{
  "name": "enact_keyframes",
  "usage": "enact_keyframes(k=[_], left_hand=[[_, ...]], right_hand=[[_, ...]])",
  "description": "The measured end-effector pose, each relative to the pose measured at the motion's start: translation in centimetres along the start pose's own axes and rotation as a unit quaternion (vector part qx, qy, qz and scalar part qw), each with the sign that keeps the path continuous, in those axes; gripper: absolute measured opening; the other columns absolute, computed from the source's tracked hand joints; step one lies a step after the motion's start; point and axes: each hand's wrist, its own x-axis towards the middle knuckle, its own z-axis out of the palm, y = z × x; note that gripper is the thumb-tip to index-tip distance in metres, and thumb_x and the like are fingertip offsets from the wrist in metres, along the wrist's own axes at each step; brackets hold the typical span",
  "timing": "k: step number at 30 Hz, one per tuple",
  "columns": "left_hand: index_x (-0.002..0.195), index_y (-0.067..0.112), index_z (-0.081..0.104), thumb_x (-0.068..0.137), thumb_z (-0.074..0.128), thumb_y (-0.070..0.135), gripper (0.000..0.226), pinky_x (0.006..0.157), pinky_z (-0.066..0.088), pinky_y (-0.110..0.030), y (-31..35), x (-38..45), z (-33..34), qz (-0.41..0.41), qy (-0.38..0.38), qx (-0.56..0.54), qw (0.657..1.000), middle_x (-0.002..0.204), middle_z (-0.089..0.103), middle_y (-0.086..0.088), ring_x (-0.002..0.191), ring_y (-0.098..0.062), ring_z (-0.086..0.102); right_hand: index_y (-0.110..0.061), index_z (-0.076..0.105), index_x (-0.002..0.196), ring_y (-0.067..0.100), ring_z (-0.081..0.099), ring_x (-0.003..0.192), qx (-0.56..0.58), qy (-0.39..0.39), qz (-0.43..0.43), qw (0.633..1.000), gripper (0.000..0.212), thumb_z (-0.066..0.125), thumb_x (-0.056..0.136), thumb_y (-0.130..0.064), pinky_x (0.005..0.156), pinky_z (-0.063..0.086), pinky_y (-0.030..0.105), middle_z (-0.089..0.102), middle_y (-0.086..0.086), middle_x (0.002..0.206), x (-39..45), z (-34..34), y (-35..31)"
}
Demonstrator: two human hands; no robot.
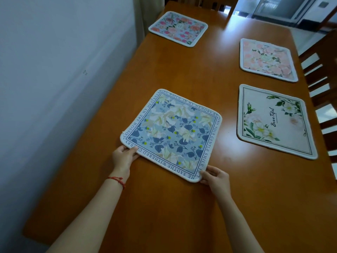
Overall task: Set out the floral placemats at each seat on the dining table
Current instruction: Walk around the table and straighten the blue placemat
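The wooden table (209, 84) carries four floral placemats. The blue placemat (171, 136) lies on the near left side; the left hand (124, 157) and right hand (216, 178) each pinch a near corner, grip clamped on its edge.

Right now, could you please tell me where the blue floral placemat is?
In the head view the blue floral placemat lies on the wall side of the table, left of the cream placemat, its near corners pinched by the left hand and right hand.
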Motion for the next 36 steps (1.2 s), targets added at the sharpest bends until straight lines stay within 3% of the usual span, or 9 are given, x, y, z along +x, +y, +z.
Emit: enact_keyframes(k=[4, 14, 22, 26, 29, 33, 36], left_hand=[[0.104, -0.001, 0.057, 0.084, 0.056, -0.006, 0.020, 0.079, 0.051, -0.033, -0.5, -0.9, -0.8, 0.001, 0.013, -0.001, 1.000, 0.099, 0.063, -0.014, 0.089, -0.025, 0.063], [0.101, -0.001, 0.057, 0.082, 0.058, -0.008, 0.021, 0.081, 0.051, -0.034, -2.4, -4.1, -2.3, -0.013, 0.032, 0.002, 0.999, 0.100, 0.063, -0.015, 0.090, -0.026, 0.063], [0.103, -0.003, 0.057, 0.081, 0.059, -0.010, 0.023, 0.080, 0.050, -0.034, -4.5, -6.9, -4.1, -0.023, 0.039, -0.002, 0.999, 0.092, 0.063, -0.011, 0.092, -0.027, 0.061], [0.105, -0.003, 0.057, 0.081, 0.059, -0.008, 0.024, 0.067, 0.057, -0.027, -4.8, -7.3, -5.1, -0.016, 0.031, 0.012, 0.999, 0.094, 0.063, -0.012, 0.088, -0.026, 0.062], [0.095, 0.003, 0.058, 0.083, 0.058, -0.004, 0.013, 0.055, 0.057, -0.019, -4.6, -6.8, -5.7, -0.010, 0.026, 0.021, 0.999, 0.092, 0.063, -0.012, 0.081, -0.022, 0.064], [0.087, 0.007, 0.057, 0.085, 0.059, 0.002, 0.005, 0.056, 0.055, -0.021, -3.6, -5.3, -6.5, 0.004, 0.029, 0.078, 0.997, 0.095, 0.064, -0.014, 0.082, -0.023, 0.063], [0.097, 0.002, 0.059, 0.084, 0.061, 0.006, 0.014, 0.058, 0.051, -0.024, -2.4, -3.7, -6.6, 0.026, 0.033, 0.135, 0.990, 0.095, 0.064, -0.016, 0.079, -0.024, 0.062]], right_hand=[[-0.003, 0.063, 0.108, 0.019, 0.070, 0.080, -0.003, 0.000, -0.003, 1.000, 0.026, 0.063, 0.082, -0.001, 0.059, 0.057, 0.022, 0.070, 0.006, 0.093, 0.1, 0.0, 0.3], [-0.002, 0.063, 0.110, 0.016, 0.069, 0.078, -0.031, -0.012, -0.008, 0.999, 0.027, 0.064, 0.083, -0.003, 0.062, 0.059, 0.025, 0.069, 0.006, 0.091, -0.4, -1.8, 0.9], [-0.001, 0.062, 0.111, 0.014, 0.068, 0.076, -0.055, -0.031, -0.018, 0.998, 0.028, 0.063, 0.083, -0.003, 0.057, 0.056, 0.018, 0.068, 0.003, 0.088, -2.4, -3.2, 2.0], [-0.001, 0.062, 0.111, 0.012, 0.067, 0.076, -0.054, -0.028, -0.025, 0.998, 0.027, 0.062, 0.084, -0.001, 0.054, 0.054, 0.015, 0.067, 0.004, 0.087, -3.5, -3.3, 2.4], [-0.001, 0.063, 0.110, 0.012, 0.068, 0.076, -0.059, -0.021, -0.032, 0.998, 0.026, 0.062, 0.084, -0.002, 0.054, 0.054, 0.016, 0.067, 0.001, 0.085, -3.7, -3.2, 2.4], [-0.001, 0.063, 0.109, 0.013, 0.069, 0.075, -0.067, -0.009, -0.043, 0.997, 0.025, 0.063, 0.084, -0.007, 0.057, 0.057, 0.021, 0.067, -0.003, 0.084, -3.5, -3.0, 2.4], [-0.001, 0.063, 0.108, 0.013, 0.068, 0.075, -0.076, 0.012, -0.050, 0.996, 0.026, 0.063, 0.084, -0.009, 0.055, 0.057, 0.020, 0.067, -0.002, 0.084, -2.8, -2.9, 2.0]])
